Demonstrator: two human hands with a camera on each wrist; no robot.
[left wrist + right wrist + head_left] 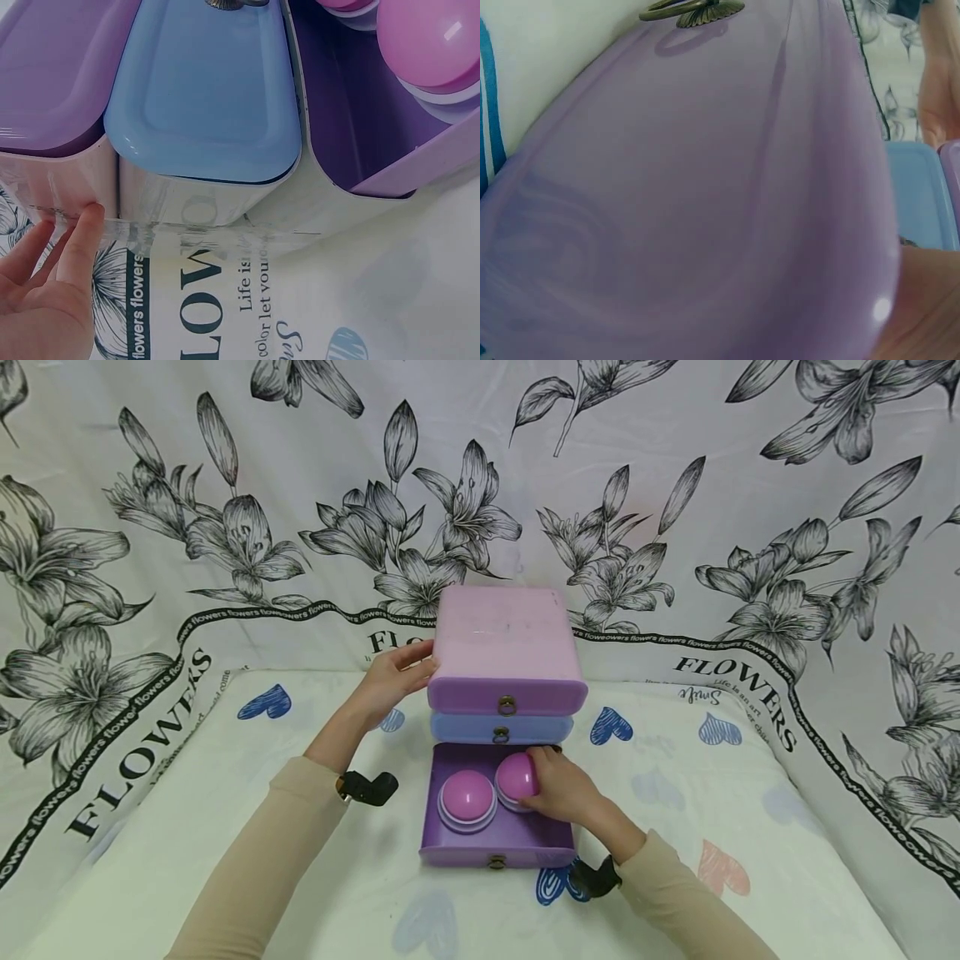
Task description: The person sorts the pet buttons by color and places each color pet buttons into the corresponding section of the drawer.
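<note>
A small three-tier drawer box (pixel 510 631) with a pink top stands on the bed-like surface. Its purple bottom drawer (pixel 536 839) is pulled out; the purple top drawer (pixel 465 695) and blue middle drawer (pixel 457 727) are closed. Two pink-domed round objects with pale rims sit in the bottom drawer, a left one (pixel 467 796) and a right one (pixel 515 777). My right hand (pixel 562 785) grips the right one from its right side. Straight fingers of my left hand (pixel 392 681) touch the box's left side. In the right wrist view, the drawer front (pixel 690 165) hides the fingers.
White cloth with hearts (pixel 360 885) lies under the box. Behind it hangs a flower-printed cloth (pixel 637 410). Each drawer front carries a small bronze ring pull (pixel 497 862). Dark wrist cameras (pixel 371 787) are worn on both wrists.
</note>
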